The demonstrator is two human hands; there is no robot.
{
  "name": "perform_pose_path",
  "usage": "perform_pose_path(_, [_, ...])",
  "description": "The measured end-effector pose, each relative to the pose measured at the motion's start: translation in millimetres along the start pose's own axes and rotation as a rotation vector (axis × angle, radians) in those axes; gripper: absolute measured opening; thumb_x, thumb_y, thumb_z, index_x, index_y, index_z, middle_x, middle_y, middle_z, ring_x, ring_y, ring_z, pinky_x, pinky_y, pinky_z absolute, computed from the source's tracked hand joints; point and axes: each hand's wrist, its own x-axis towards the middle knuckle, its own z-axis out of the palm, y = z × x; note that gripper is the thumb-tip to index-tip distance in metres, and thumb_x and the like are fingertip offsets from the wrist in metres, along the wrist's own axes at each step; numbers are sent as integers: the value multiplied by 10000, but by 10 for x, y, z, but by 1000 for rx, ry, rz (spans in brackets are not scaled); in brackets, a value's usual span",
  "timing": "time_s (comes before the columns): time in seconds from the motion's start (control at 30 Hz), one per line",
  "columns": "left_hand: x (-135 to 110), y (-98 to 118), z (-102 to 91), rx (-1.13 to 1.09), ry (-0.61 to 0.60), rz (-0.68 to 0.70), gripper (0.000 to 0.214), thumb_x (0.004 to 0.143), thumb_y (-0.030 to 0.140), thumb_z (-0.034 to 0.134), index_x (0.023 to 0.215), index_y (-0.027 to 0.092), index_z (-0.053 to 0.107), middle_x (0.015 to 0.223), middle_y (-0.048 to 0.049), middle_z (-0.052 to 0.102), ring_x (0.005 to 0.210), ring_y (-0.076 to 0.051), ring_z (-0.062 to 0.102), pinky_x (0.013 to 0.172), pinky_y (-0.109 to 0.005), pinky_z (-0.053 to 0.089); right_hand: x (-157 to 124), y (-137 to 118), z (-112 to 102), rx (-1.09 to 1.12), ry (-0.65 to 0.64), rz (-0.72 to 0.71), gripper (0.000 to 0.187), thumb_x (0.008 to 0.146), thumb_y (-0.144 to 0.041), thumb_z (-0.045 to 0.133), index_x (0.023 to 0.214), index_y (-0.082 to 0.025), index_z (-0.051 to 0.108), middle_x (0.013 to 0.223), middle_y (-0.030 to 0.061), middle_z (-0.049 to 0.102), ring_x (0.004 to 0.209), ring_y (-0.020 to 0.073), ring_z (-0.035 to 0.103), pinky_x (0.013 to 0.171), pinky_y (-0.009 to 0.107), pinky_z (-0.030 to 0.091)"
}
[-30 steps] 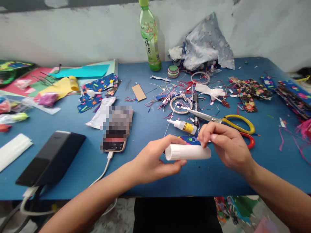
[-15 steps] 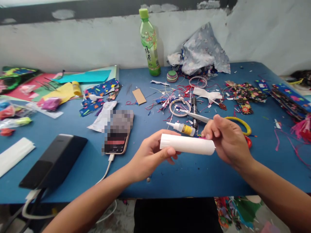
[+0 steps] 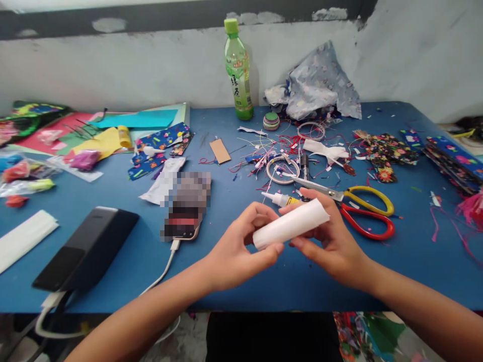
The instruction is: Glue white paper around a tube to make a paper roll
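White roll (image 3: 290, 230) crosswise, right end tilted up.

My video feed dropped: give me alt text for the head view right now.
The left hand and right hand hold a rolled white paper tube above a cluttered blue table. Just behind lie a small glue bottle and scissors with yellow and red handles.

the tall green plastic bottle (image 3: 238, 70) at the blue table's (image 3: 415, 251) far edge has a label reading "绿茶"; its smaller print is illegible.
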Motion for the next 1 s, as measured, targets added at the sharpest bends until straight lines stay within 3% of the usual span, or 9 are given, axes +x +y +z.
perform_pose_path(0.27, [20,24,-24,74,-25,-55,243,831,333,609,959,168,484,872,-41,613,761,-149,569,651,-255,474,17,36,30,-159,66,-88,503,818,-205,682,1215,-324,395,1109,37,544,895,169,643,746,277,597])
perform_pose_path(0.47, [27,-13,-11,95,-20,-40,230,823,330,582,949,173,470,853,-26,560,697,-133,536,589,-245,453,-30,95,40,-278,79,-163,509,808,-206,710,1195,-330,404,1067,21,575,918,190,618,754,295,542])
perform_pose_path(0.77, [29,-52,6,61,-14,-49,218,836,308,614,900,191,441,793,12,543,617,-100,508,528,-209,426,-10,74,59,-211,71,-129,483,804,-193,712,1163,-323,416,1044,10,563,880,159,612,699,238,545])
perform_pose_path(0.87, [41,-31,-18,141,-26,12,191,877,344,577,931,169,523,803,-10,603,680,-122,566,576,-220,457,5,31,60,-141,68,-103,459,806,-192,701,1145,-319,420,992,-7,544,834,130,609,690,204,559])
perform_pose_path(1.0, [58,43,-52,321,59,239,191,911,256,529,898,141,681,912,-70,716,850,-165,660,688,-244,525,16,-26,45,-57,58,-107,450,799,-157,684,1128,-323,425,957,-36,536,792,88,615,686,151,557])
